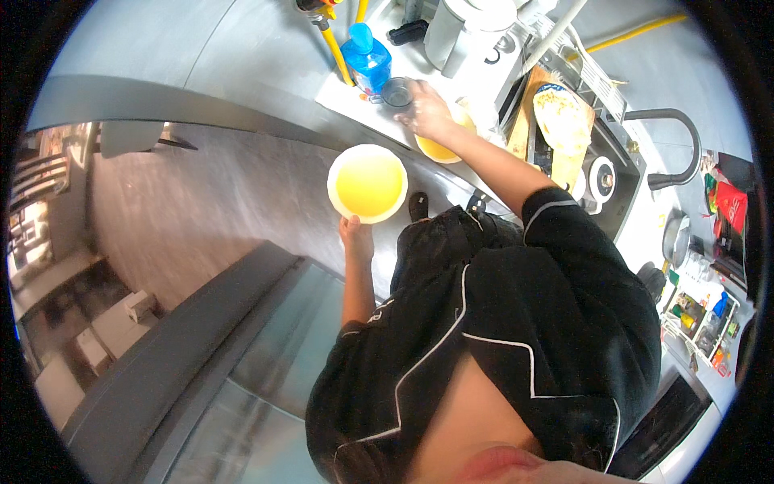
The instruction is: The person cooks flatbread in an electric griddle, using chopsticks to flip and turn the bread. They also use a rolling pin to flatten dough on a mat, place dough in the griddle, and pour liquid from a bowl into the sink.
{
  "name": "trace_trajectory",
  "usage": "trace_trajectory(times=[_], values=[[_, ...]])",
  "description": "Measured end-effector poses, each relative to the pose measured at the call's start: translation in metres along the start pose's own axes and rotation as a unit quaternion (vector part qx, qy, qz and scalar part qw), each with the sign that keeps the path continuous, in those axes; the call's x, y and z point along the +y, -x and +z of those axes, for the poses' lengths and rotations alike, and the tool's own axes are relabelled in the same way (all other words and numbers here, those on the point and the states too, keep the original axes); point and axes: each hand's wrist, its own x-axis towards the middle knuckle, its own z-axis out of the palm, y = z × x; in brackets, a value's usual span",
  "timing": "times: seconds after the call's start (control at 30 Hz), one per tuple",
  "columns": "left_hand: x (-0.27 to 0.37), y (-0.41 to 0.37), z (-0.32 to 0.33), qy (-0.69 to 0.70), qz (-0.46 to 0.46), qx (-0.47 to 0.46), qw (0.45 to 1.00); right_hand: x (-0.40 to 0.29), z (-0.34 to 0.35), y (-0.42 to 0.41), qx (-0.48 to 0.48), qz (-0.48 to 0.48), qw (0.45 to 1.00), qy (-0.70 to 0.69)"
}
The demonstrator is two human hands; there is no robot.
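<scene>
My left hand [357,236] holds a round white-rimmed bowl [367,184] by its near edge, out over the floor. The bowl is yellow inside; whether that is its lining or its contents I cannot tell. My right hand [428,112] grips the side of a small clear glass [396,92], with white residue on its fingers. Just beyond the glass stands a blue pump bottle [366,60]. A second yellow bowl [440,150] sits on the counter, partly hidden under my right forearm. Beside it lies a crumpled clear plastic bag [481,115].
A white jug [462,36] stands at the back. To the right, a wooden board [523,115] and a pale, floury item [559,118] lie by the sink [629,199] and its dark faucet [692,145]. A yellow hose [334,51] rises behind the blue bottle. A glass-topped unit [272,363] is left.
</scene>
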Motion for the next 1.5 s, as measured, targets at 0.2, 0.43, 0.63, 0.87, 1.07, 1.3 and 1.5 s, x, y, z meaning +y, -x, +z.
trace_trajectory(times=[0.2, 0.43, 0.63, 0.87, 1.07, 1.3, 1.5], values=[[0.0, -0.005, -0.01, -0.026, -0.009, 0.026, 0.999, -0.018, -0.003, -0.068, -0.228, 0.007, 0.945, 0.235], [-0.008, -0.018, -0.008, -0.033, -0.039, 0.016, 0.999, 0.011, -0.012, -0.113, -0.244, -0.003, 0.909, 0.337], [-0.019, -0.04, 0.0, -0.054, -0.058, 0.019, 0.997, 0.028, -0.008, -0.159, -0.167, -0.068, 0.906, 0.384], [-0.032, -0.07, 0.003, -0.054, -0.05, -0.004, 0.997, 0.031, -0.01, -0.144, 0.064, -0.14, 0.963, 0.222], [-0.033, -0.09, -0.006, -0.045, -0.057, -0.042, 0.996, 0.066, -0.085, 0.065, 0.063, 0.039, 0.997, -0.004], [-0.035, -0.118, 0.008, -0.055, -0.103, 0.022, 0.993, 0.1, -0.05, 0.127, 0.057, 0.146, 0.979, 0.128], [-0.046, -0.139, 0.025, -0.072, -0.115, 0.069, 0.988, 0.132, -0.049, 0.101, -0.035, 0.293, 0.955, 0.04]])
